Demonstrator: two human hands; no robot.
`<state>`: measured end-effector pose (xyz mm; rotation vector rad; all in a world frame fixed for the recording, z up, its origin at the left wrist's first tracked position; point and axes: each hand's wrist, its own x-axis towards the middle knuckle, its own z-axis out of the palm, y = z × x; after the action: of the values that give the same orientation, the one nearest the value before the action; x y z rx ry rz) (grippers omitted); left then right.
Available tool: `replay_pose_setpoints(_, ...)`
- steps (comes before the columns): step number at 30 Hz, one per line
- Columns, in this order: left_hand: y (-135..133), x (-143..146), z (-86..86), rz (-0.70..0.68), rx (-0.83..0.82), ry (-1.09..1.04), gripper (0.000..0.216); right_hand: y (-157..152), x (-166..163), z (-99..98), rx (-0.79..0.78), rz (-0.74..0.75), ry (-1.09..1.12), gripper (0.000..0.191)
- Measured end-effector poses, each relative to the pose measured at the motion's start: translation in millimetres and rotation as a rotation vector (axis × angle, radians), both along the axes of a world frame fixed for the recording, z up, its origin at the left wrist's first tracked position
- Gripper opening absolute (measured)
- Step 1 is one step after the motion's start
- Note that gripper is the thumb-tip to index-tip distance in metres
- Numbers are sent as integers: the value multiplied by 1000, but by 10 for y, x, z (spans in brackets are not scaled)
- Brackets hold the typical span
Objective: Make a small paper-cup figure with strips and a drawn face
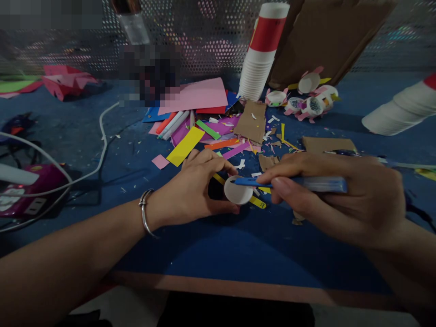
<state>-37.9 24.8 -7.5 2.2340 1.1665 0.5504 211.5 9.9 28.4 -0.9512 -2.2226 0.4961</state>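
My left hand (200, 186) curls its thumb and fingers around the sides of a small white paper cup piece (237, 195), which faces up toward me. Between the thumb and fingers of my right hand (344, 195) is a blue pen (293, 182), held almost level with its tip pointing left. That tip lies over the inside of the cup piece; I cannot tell whether it touches. Yellow paper strips (258, 202) lie under and beside the cup piece, one with a small dark mark.
Paper scraps, markers (173, 125) and a pink sheet (204, 93) lie behind my hands. A stack of paper cups (260, 54) stands at the back; another stack (398, 111) leans at right. Small cup figures (311, 104) sit near cardboard (323, 41). A white cable (102, 131) crosses the left side.
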Motion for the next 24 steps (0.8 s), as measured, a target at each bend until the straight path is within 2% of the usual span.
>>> replay_pose_setpoints(15, 24, 0, -2, 6, -2, 6, 57, 62, 1, -52, -33, 102, 17, 16)
replay_pose_setpoints(24, 27, 2, 21, -3, -33, 17, 53, 26, 25, -37, -194, 107, 87, 20)
